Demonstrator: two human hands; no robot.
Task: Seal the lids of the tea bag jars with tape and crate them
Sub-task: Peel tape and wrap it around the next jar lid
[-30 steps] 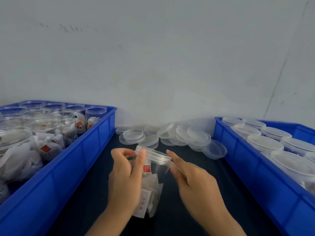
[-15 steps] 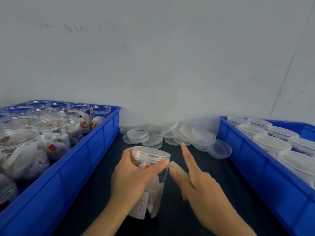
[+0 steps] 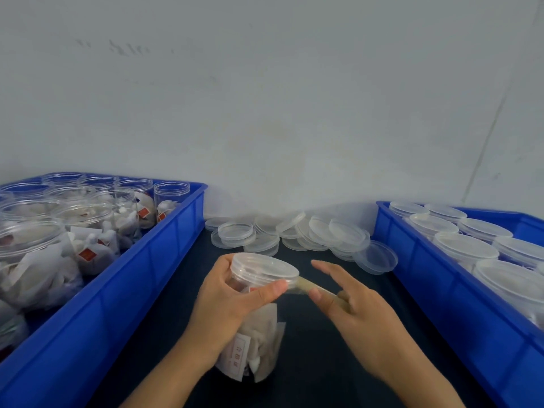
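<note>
Left hand grips jar upright on surface, thumb pinning tape at lid rim. Right hand pinches the taut strip's free end, other fingers extended. Risk: slack or thumb slip, tape wrinkles, seam unsealed.

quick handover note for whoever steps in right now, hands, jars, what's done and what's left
Left hand grips the lidded jar upright on the dark table, thumb by the lid rim.
Right hand pinches a tape strip running from the rim.
Left crate holds unlidded filled jars; right crate holds lidded ones; spare lids sit by the wall.
Done: lid on, tape started.
Left: wrap the tape round, crate the jar.
</note>
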